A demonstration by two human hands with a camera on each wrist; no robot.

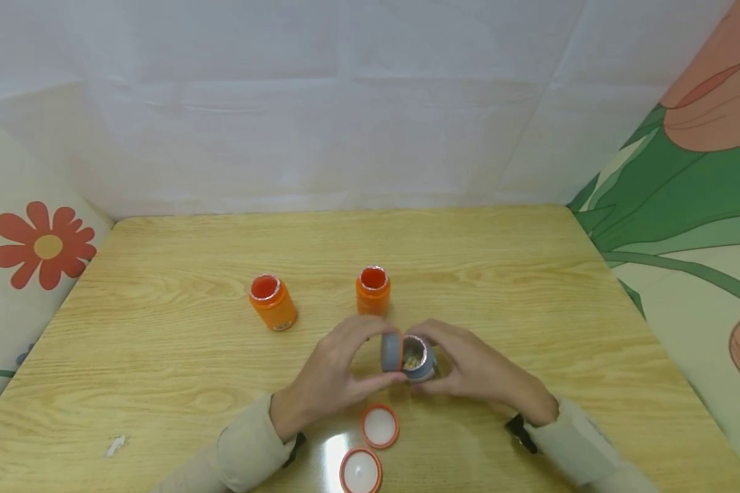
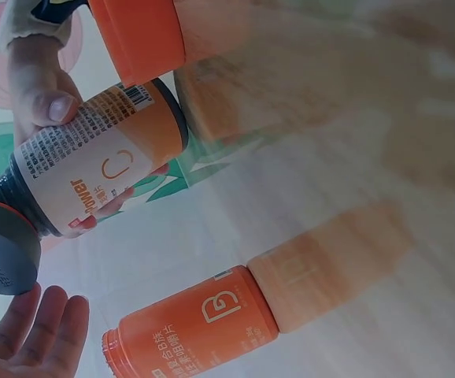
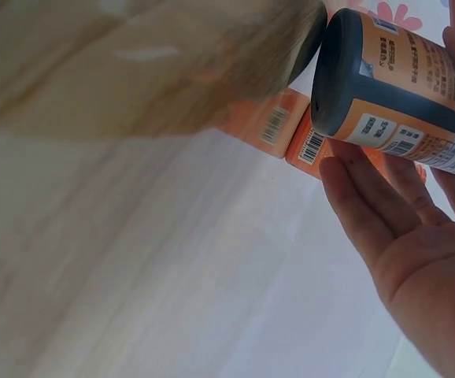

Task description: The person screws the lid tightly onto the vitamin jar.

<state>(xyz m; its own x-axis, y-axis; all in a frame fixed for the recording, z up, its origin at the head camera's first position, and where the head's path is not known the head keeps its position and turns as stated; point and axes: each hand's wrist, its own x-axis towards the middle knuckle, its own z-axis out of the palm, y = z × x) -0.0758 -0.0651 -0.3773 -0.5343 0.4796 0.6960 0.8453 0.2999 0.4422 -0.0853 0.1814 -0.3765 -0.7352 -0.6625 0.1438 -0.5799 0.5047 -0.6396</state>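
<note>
In the head view my left hand (image 1: 329, 370) pinches a grey screw cap (image 1: 391, 352) with an orange rim between thumb and fingers. The cap stands on its side, right at the mouth of a dark grey supplement bottle (image 1: 428, 370). My right hand (image 1: 484, 366) grips that bottle round its body; its mouth tilts towards the cap, and pale tablets (image 1: 412, 363) show inside. From the left wrist, the bottle's white and orange printed label (image 2: 94, 153) is visible, with the cap (image 2: 5, 250) just off its neck. The right wrist view shows the bottle's dark base (image 3: 338, 75) clear of the table.
Two uncapped orange bottles, one at the left (image 1: 279, 311) and one just beyond my hands (image 1: 373, 300), stand on the wood-grain table (image 1: 160, 274). Two orange-rimmed lids with white insides, one nearer my hands (image 1: 380, 426) and one at the front (image 1: 360, 472), lie nearby. White cloth (image 1: 339, 137) hangs behind.
</note>
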